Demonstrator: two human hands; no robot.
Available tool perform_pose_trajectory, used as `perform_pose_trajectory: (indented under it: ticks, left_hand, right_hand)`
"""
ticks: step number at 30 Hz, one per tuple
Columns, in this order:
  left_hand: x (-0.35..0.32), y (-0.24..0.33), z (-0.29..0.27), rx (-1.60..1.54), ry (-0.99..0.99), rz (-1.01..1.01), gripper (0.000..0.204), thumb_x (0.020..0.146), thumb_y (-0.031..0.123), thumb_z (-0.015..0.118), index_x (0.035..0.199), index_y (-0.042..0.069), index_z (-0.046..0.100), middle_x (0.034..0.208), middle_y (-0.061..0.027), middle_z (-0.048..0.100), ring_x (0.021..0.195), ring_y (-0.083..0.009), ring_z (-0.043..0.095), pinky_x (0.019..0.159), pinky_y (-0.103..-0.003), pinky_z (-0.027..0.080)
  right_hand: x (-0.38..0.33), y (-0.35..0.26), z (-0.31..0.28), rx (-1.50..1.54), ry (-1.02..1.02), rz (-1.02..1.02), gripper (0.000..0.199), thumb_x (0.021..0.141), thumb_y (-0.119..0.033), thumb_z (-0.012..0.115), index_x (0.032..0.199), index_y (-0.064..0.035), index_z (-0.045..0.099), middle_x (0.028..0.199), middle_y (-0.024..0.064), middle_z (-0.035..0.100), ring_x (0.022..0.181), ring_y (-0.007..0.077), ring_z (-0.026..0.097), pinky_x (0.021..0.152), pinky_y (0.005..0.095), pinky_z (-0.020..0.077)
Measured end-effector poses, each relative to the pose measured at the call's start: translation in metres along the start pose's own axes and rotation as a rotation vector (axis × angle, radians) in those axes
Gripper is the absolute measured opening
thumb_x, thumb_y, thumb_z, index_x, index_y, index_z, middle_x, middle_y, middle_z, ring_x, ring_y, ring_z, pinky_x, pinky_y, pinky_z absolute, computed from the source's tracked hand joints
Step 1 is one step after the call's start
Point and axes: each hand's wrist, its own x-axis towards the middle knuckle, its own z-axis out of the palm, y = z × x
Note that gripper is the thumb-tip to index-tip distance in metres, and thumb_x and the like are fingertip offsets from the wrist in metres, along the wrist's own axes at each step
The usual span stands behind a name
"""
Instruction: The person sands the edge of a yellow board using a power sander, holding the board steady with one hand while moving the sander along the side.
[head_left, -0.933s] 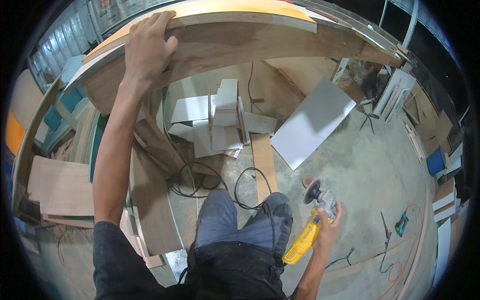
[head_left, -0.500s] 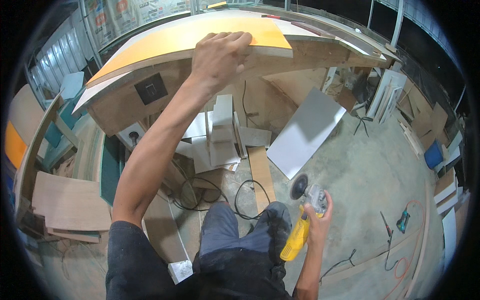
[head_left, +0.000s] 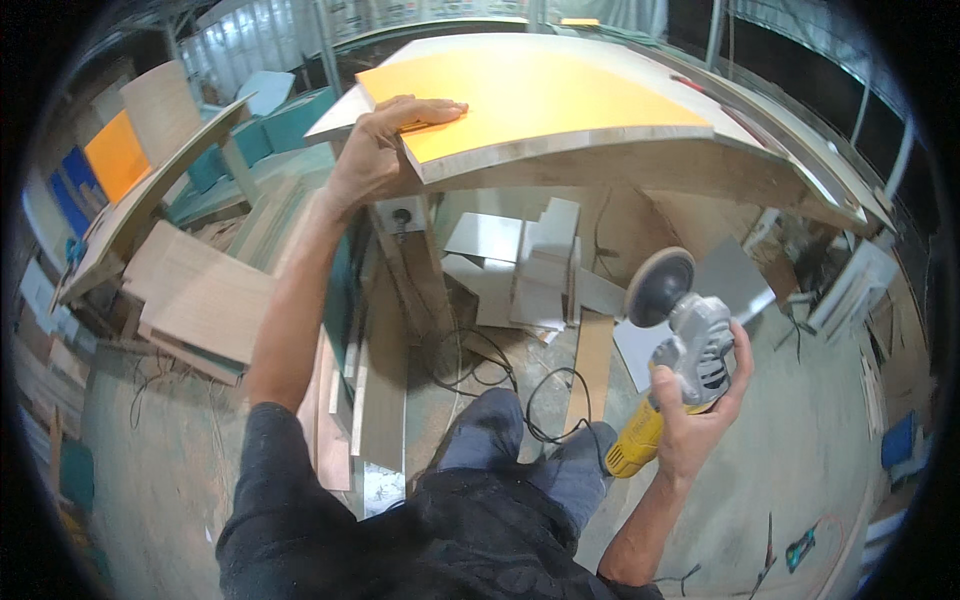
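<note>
The left hand [head_left: 375, 150] lies with fingers spread flat on the orange-topped curved panel [head_left: 540, 95], while the right hand [head_left: 700, 405], fingers wrapped tight, grips the angle grinder [head_left: 675, 345] well below it.

Sander [head_left: 678, 340] handle partly hidden inside right hand [head_left: 700, 420]; black cord's [head_left: 520, 385] far end behind legs
</note>
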Motion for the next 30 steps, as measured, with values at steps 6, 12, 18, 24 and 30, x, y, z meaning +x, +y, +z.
perform_pose_trajectory:
  ticks: [6, 12, 18, 24, 30]
  left_hand:
    - [-0.025, -0.017, -0.012, 0.061, 0.043, -0.092, 0.043, 0.087, 0.015, 0.083, 0.129, 0.017, 0.077, 0.133, -0.0046, 0.075, 0.131, -0.0227, 0.065, 0.117, -0.041, 0.049]
    - [-0.025, -0.011, -0.018, -0.093, 0.062, -0.085, 0.042, 0.086, 0.017, 0.085, 0.127, 0.017, 0.079, 0.132, -0.0044, 0.076, 0.127, -0.0214, 0.068, 0.117, -0.038, 0.049]
    - [-0.025, -0.014, -0.017, -0.03, 0.074, -0.07, 0.043, 0.084, 0.019, 0.088, 0.126, 0.018, 0.079, 0.129, -0.0049, 0.077, 0.127, -0.0227, 0.068, 0.115, -0.04, 0.049]
    - [-0.023, -0.015, -0.018, -0.029, 0.059, -0.068, 0.043, 0.085, 0.025, 0.089, 0.126, 0.017, 0.079, 0.13, -0.0051, 0.077, 0.129, -0.023, 0.067, 0.116, -0.042, 0.047]
    - [-0.022, -0.009, -0.019, -0.051, 0.036, -0.134, 0.044, 0.087, 0.024, 0.087, 0.129, 0.016, 0.078, 0.13, -0.0073, 0.076, 0.132, -0.025, 0.063, 0.117, -0.042, 0.046]
  right_hand:
    - [0.021, -0.078, 0.096, 0.035, -0.237, -0.309, 0.088, 0.076, -0.011, 0.09, 0.153, -0.0092, 0.047, 0.14, 0.0137, 0.056, 0.116, 0.0246, 0.066, 0.103, 0.0357, 0.0537]
    - [0.015, -0.095, 0.151, 0.189, -0.359, -0.33, 0.082, 0.075, -0.017, 0.091, 0.148, -0.0103, 0.054, 0.131, 0.0176, 0.063, 0.115, 0.0303, 0.067, 0.099, 0.044, 0.0567]
    - [0.026, -0.091, 0.158, 0.139, -0.373, -0.351, 0.085, 0.074, -0.013, 0.092, 0.148, -0.0077, 0.052, 0.132, 0.0156, 0.065, 0.114, 0.023, 0.069, 0.098, 0.0353, 0.0569]
    - [0.027, -0.091, 0.164, 0.235, -0.361, -0.318, 0.084, 0.073, -0.015, 0.092, 0.148, -0.0101, 0.055, 0.13, 0.0185, 0.065, 0.117, 0.0296, 0.068, 0.097, 0.0397, 0.0582]
    - [0.044, -0.069, 0.154, 0.225, -0.285, -0.333, 0.083, 0.073, -0.013, 0.092, 0.147, -0.01, 0.056, 0.129, 0.0189, 0.064, 0.114, 0.031, 0.069, 0.095, 0.0405, 0.0587]
